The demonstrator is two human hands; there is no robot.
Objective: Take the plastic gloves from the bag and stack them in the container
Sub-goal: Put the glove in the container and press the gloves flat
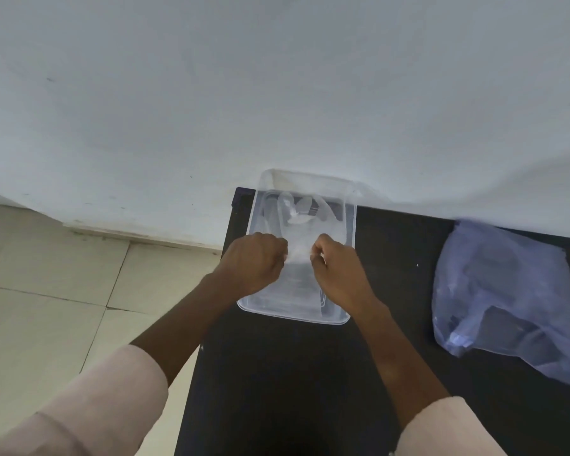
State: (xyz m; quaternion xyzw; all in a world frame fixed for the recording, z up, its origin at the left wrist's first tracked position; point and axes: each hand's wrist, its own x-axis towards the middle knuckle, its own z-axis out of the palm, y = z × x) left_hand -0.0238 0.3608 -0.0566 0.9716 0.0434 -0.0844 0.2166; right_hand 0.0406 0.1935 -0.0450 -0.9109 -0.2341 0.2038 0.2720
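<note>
A clear plastic container (351,218) stands on the black table (277,373), its far end against the wall. A thin transparent plastic glove (298,222) is stretched over it, fingers pointing away from me. My left hand (254,261) pinches the glove's cuff on the left. My right hand (338,268) pinches the cuff on the right. Both hands hover above the container's middle. A bluish translucent bag (507,301) lies crumpled to the right, with dark shapes showing through it.
A white wall (277,93) rises right behind the table. Beige floor tiles (46,291) lie to the left, below the table's left edge. Open black tabletop separates the container from the bag.
</note>
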